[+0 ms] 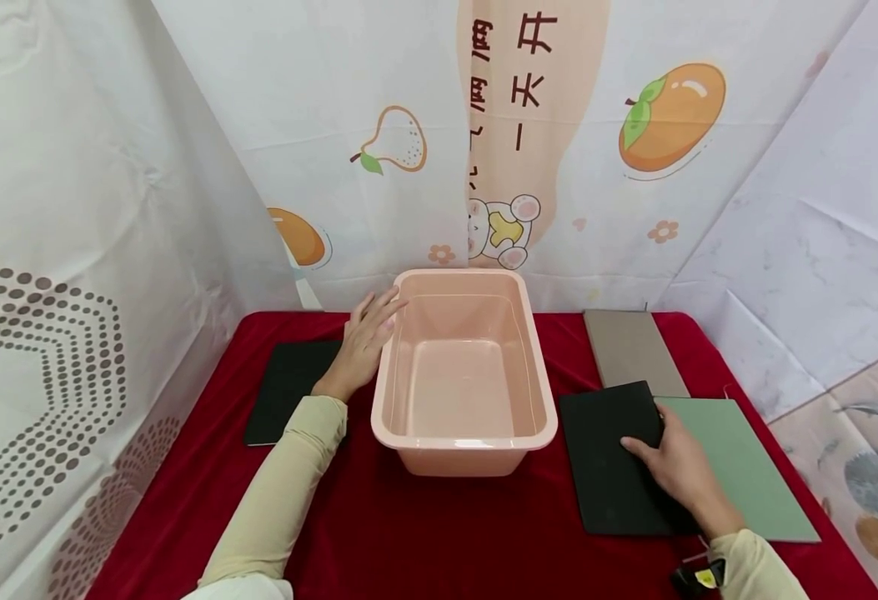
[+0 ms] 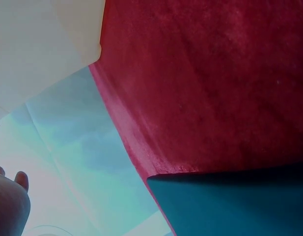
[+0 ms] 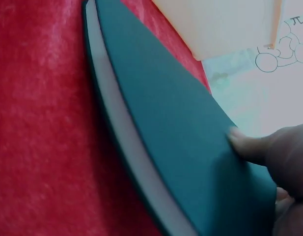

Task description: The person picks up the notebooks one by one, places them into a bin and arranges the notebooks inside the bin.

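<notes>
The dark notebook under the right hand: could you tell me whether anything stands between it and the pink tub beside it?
Nothing visible does. The dark notebook lies flat under the right hand, partly over a green book. Only bare red cloth separates it from the pink tub, whose inside looks empty. The left hand rests on the tub's far side.

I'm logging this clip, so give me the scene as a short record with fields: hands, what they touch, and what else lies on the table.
left hand: left hand rests with straight fingers against the outer left wall of the pink rectangular plastic tub
right hand: right hand holds the right edge of the dark hardcover notebook, thumb on its cover
tub contents: nothing visible
surface: red velvet tablecloth
other items: second dark notebook left of the tub; pale green notebook under the right hand's side; grey-brown notebook behind
</notes>
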`<state>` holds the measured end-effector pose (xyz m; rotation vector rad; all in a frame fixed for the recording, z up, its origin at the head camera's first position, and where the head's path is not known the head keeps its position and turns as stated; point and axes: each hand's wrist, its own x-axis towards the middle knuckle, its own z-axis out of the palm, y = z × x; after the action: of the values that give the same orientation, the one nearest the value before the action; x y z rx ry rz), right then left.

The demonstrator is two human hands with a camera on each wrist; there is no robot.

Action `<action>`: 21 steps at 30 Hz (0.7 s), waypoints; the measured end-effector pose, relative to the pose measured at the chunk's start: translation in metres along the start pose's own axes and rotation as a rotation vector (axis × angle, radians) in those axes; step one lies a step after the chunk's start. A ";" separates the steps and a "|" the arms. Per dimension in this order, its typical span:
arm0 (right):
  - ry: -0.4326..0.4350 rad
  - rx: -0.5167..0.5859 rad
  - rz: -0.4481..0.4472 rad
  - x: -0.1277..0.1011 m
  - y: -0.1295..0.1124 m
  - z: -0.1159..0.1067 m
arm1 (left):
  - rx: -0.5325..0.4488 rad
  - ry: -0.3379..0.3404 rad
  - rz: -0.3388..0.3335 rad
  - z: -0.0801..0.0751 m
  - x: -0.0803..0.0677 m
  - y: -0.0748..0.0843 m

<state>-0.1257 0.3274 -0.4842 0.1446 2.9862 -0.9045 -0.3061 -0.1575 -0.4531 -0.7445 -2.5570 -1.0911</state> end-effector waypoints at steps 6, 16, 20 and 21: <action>0.078 0.043 -0.023 -0.004 0.000 0.003 | 0.007 0.000 -0.007 -0.001 0.000 0.000; 0.191 0.144 -0.038 -0.004 0.000 -0.001 | 0.007 0.000 -0.006 -0.003 0.002 0.000; 0.187 0.142 -0.045 -0.005 -0.004 -0.005 | 0.000 -0.004 -0.008 -0.001 0.001 -0.001; 0.178 0.143 -0.043 -0.005 -0.005 -0.006 | -0.002 -0.006 -0.010 0.000 0.001 -0.002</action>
<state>-0.1209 0.3267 -0.4762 0.1722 3.0937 -1.1705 -0.3076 -0.1584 -0.4537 -0.7377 -2.5671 -1.0964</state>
